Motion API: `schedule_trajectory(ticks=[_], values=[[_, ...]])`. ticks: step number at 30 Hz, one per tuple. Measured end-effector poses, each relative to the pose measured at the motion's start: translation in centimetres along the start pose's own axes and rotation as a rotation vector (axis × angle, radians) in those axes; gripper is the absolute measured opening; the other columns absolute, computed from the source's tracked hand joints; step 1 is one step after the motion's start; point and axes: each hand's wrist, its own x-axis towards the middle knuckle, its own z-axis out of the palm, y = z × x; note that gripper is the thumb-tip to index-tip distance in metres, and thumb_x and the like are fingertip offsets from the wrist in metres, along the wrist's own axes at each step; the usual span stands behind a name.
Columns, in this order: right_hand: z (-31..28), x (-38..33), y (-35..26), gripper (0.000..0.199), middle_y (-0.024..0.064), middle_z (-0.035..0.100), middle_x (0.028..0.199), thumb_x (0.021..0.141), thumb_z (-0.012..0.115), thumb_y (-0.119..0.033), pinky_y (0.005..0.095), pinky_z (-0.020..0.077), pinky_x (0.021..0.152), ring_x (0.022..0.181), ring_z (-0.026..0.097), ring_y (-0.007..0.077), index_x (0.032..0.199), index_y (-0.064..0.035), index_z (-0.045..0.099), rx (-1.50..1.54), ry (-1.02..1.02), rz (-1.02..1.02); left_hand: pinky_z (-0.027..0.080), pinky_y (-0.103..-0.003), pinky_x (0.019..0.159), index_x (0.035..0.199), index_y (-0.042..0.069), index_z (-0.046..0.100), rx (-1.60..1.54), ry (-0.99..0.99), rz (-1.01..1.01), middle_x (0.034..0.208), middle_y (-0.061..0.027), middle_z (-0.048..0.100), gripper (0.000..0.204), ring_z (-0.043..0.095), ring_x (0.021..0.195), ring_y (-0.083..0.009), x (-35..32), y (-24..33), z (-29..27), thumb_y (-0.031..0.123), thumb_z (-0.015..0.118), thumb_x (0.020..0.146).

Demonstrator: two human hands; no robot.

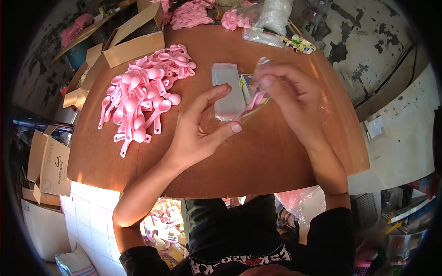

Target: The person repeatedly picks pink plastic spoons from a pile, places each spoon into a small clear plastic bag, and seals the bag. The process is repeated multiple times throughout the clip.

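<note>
A pink spoon [256, 100] in what looks like a clear plastic sleeve with a yellowish edge hangs over the middle of the table. My right hand [292, 87] has its fingers pinched at the sleeve's upper end; motion blurs the fingertips. My left hand [202, 122] is open, thumb and fingers apart, its thumb close to the lower end of the sleeve. Beneath and between the hands lies a stack of clear plastic bags [224, 87]. A small printed card stack [245, 85] beside it is partly hidden by the spoon and right hand. Left of my hands is a heap of pink spoons [142, 87].
An open cardboard box [133, 41] stands at the far left of the brown table [207, 175]. Plastic packets [262, 37] and pink bundles [191, 16] lie along the far edge. More cardboard boxes [53, 165] stand on the left; filled packets [163, 225] lie below the table.
</note>
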Motion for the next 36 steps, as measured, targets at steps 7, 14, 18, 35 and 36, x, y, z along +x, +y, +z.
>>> schedule_trajectory(ticks=[7, 14, 18, 35, 36], values=[[0.5, -1.4, 2.0, 0.012, 0.0075, 0.068, 0.100, 0.090, 0.067, -0.007, 0.0284, 0.0507, 0.081, 0.090, 0.064, 0.0131, 0.095, 0.0030, 0.071, -0.208, -0.225, 0.092, 0.043, -0.039, 0.108, 0.134, -0.002, 0.048, 0.109, -0.092, -0.021, 0.130, -0.0145, 0.056, 0.058, 0.055, 0.123, -0.0229, 0.2, -1.1, -0.2, 0.007, 0.075, 0.083], [0.6, -2.8, 2.5, 0.026, 0.0056, 0.066, 0.100, 0.093, 0.067, -0.012, 0.0270, 0.0492, 0.085, 0.094, 0.062, 0.0112, 0.115, 0.0018, 0.064, 0.167, -0.063, 0.410, 0.054, -0.025, 0.081, 0.110, -0.004, 0.066, -0.179, -0.084, -0.318, 0.102, -0.0062, 0.070, 0.021, 0.065, 0.092, -0.0088, -0.3, -1.2, 0.1, 0.005, 0.068, 0.091], [-0.6, -5.1, 4.3, 0.027, 0.0044, 0.066, 0.100, 0.094, 0.066, -0.012, 0.0262, 0.0490, 0.088, 0.096, 0.062, 0.0105, 0.117, 0.0014, 0.063, 0.193, -0.119, 0.504, 0.054, -0.024, 0.077, 0.110, -0.002, 0.066, -0.343, -0.091, -0.387, 0.105, -0.0054, 0.069, 0.021, 0.064, 0.092, -0.0084, -0.4, -2.0, 0.6, 0.008, 0.068, 0.092], [-1.8, -6.2, 5.9, 0.019, 0.0069, 0.067, 0.100, 0.096, 0.063, -0.009, 0.0250, 0.0546, 0.077, 0.091, 0.065, 0.0104, 0.110, 0.0040, 0.062, 0.219, -0.128, 0.520, 0.060, -0.026, 0.065, 0.117, -0.004, 0.059, -0.308, 0.024, -0.408, 0.101, -0.0131, 0.070, 0.027, 0.069, 0.084, -0.0139, -0.4, -1.9, 0.4, 0.016, 0.060, 0.098], [-1.6, -6.2, 5.6, 0.019, 0.0069, 0.067, 0.100, 0.096, 0.063, -0.009, 0.0250, 0.0546, 0.077, 0.091, 0.065, 0.0104, 0.110, 0.0040, 0.062, 0.220, -0.124, 0.520, 0.060, -0.026, 0.065, 0.117, -0.004, 0.059, -0.307, 0.019, -0.410, 0.101, -0.0131, 0.070, 0.027, 0.069, 0.084, -0.0139, -0.5, -1.9, 0.5, 0.016, 0.060, 0.098]])
